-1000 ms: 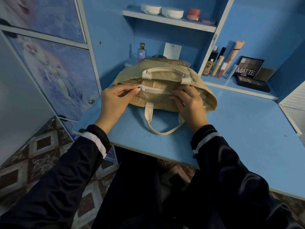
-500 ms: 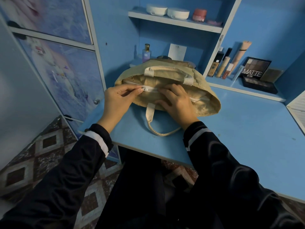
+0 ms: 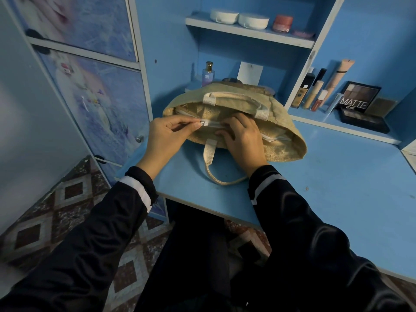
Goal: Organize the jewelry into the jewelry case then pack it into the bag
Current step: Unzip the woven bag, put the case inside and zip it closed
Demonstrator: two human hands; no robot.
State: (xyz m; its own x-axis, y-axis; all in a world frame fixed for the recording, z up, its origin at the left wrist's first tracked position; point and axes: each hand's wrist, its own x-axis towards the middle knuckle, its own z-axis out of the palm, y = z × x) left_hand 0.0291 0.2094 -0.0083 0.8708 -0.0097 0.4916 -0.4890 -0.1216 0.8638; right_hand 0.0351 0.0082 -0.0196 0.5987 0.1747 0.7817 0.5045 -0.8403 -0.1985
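Cabinet door (image 3: 94,104): far left, printed picture, small knob.

Left hand (image 3: 166,136): thumb and forefinger pinched together on the white zipper pull (image 3: 203,124), near the left end of the bag's opening.

Perfume bottle (image 3: 209,74): upright, far side, just behind the bag.

Bag (image 3: 281,122): tan woven, lying on the blue table (image 3: 337,176) towards its far left, against the shelf unit. The zipper is closed to the right of the pull. The near handle (image 3: 211,163) loops flat on the table.

Right hand (image 3: 243,140): fingers bent, gripping the bag's fabric just right of the pull.

White round containers (image 3: 224,15): two, on the upper shelf.

Cosmetic tubes (image 3: 315,93): leaning in the right alcove.

Palette (image 3: 358,97): marked MATTE, propped open, far right.
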